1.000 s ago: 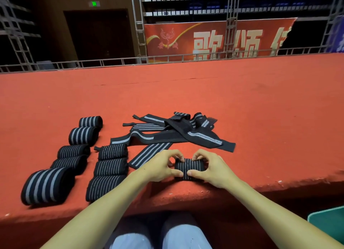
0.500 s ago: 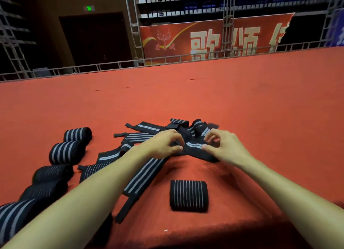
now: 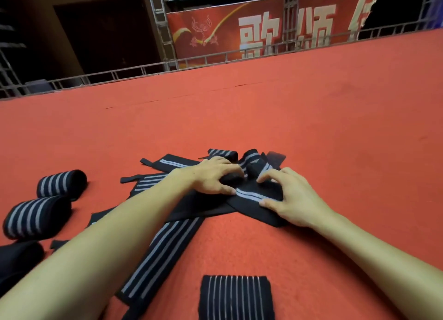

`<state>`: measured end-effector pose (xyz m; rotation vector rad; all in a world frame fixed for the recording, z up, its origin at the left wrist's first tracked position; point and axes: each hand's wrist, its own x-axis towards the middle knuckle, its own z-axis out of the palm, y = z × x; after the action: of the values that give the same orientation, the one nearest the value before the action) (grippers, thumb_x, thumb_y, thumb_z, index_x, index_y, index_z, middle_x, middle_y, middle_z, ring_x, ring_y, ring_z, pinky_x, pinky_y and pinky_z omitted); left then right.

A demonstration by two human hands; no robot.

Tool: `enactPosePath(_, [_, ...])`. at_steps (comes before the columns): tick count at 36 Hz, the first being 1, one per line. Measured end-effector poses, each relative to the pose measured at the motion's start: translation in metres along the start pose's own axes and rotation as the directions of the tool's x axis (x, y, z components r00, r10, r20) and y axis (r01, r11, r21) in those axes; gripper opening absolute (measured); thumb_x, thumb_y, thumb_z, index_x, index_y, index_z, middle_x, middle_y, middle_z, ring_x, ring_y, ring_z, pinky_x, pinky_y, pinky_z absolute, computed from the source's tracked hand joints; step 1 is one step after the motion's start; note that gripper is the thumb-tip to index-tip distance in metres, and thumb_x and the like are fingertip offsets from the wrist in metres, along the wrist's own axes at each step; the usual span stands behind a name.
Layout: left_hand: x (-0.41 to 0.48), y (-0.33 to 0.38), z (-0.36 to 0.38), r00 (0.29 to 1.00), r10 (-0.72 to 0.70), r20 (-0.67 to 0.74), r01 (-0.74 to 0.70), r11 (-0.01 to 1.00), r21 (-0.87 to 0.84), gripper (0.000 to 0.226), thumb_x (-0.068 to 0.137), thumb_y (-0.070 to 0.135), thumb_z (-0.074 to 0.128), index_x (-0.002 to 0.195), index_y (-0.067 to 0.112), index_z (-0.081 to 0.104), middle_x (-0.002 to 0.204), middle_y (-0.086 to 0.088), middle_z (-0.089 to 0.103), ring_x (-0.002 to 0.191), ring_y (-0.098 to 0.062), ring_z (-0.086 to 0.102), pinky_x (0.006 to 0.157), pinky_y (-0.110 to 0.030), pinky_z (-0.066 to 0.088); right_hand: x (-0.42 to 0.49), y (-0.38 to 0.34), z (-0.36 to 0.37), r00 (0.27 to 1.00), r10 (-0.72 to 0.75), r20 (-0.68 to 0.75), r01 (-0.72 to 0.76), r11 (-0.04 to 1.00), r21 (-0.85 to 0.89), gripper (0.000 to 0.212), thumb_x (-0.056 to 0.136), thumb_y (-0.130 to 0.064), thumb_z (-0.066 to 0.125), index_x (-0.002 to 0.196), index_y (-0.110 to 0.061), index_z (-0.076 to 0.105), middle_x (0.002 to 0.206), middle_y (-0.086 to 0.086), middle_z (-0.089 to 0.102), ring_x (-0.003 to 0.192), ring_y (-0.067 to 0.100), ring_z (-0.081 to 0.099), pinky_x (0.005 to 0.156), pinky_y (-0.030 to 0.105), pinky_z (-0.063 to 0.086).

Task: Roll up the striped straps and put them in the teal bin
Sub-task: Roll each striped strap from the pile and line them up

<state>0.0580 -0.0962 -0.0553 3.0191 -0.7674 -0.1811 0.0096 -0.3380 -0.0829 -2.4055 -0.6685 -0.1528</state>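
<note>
Striped straps (image 3: pixel 254 195) lying tangled mid red carpet (image 3: pixel 311 118); left hand (image 3: pixel 213 178) pinching a dark fold, right hand (image 3: pixel 290 197) pressing fingers spread. Railing, red banner (image 3: pixel 263 27) sitting behind.

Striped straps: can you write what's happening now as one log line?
left hand: on black grey-striped strap pile | right hand: on pile | rolled strap: near edge

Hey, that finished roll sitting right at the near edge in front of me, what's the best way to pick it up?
Take the finished roll across its two long sides, coming down from above with the right hand, which looks nearer. It lies flat on the red surface with its thin stripes running away from you, clear of the loose strap to its left. Pinching the sides should keep the wraps from loosening.
</note>
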Motion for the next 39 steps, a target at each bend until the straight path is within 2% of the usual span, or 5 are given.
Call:
enactPosePath(11, [-0.023, 0.007, -0.035, 0.987, 0.139, -0.079, -0.141, 0.990, -0.018, 0.043, 0.090, 0.036, 0.068, 0.130, 0.030, 0.053, 0.111, 0.010, 0.053, 0.102, -0.016, 0.044, 0.091, -0.030, 0.033, 0.002, 0.006, -0.036, 0.974, -0.142, 0.175, 0.117, 0.982, 0.146, 0.037, 0.088, -0.005, 0.071, 0.112, -0.032, 0.062, 0.074, -0.039, 0.060, 0.074, -0.016, 0.059, 0.072, 0.006, 0.040])
enactPosePath(16, [-0.045, 0.011, -0.053, 0.989, 0.140, -0.037, -0.142, 0.989, -0.049, 0.046, 0.093, 0.025, 0.067, 0.135, 0.026, 0.049, 0.124, 0.001, 0.062, 0.094, -0.008, 0.050, 0.083, -0.024, 0.036, 0.001, 0.004, -0.058, 0.959, -0.201, 0.201, 0.156, 0.964, 0.217, 0.040, 0.086, -0.005, 0.074, 0.105, -0.039, 0.067, 0.117, -0.010, 0.068, 0.113, 0.012, 0.064, 0.104, 0.036, 0.047])
enactPosePath(23, [-0.070, 0.025, -0.071, 0.991, 0.117, -0.061, -0.120, 0.992, -0.046, 0.057, 0.098, 0.020, 0.059, 0.146, 0.037, 0.035, 0.082, 0.028, 0.056, 0.065, -0.004, 0.049, 0.064, -0.022, 0.035, 0.001, -0.003, -0.086, 0.946, -0.235, 0.222, 0.173, 0.948, 0.267, 0.040, 0.086, 0.001, 0.072, 0.108, -0.032, 0.072, 0.111, -0.023, 0.070, 0.107, -0.006, 0.062, 0.093, 0.009, 0.043])
enactPosePath(35, [-0.081, 0.039, -0.080, 0.998, 0.057, 0.034, -0.061, 0.992, 0.112, 0.064, 0.102, 0.023, 0.052, 0.149, 0.052, 0.020, 0.079, 0.035, 0.054, 0.079, -0.013, 0.050, 0.100, -0.038, 0.025, 0.014, -0.012, -0.136, 0.932, -0.228, 0.281, 0.211, 0.973, 0.091, 0.041, 0.088, -0.004, 0.071, 0.107, -0.040, 0.072, 0.109, -0.029, 0.069, 0.105, -0.003, 0.064, 0.095, 0.018, 0.046])
enactPosePath(39, [-0.084, 0.029, -0.080, 0.999, 0.034, 0.022, -0.038, 0.985, 0.167, 0.065, 0.102, 0.027, 0.051, 0.147, 0.060, 0.015, 0.086, 0.005, 0.060, 0.091, -0.015, 0.051, 0.097, -0.036, 0.021, 0.015, -0.007, -0.136, 0.940, -0.217, 0.262, 0.210, 0.976, 0.054, 0.046, 0.086, -0.004, 0.072, 0.101, -0.048, 0.071, 0.106, -0.025, 0.071, 0.103, 0.000, 0.066, 0.094, 0.022, 0.048])
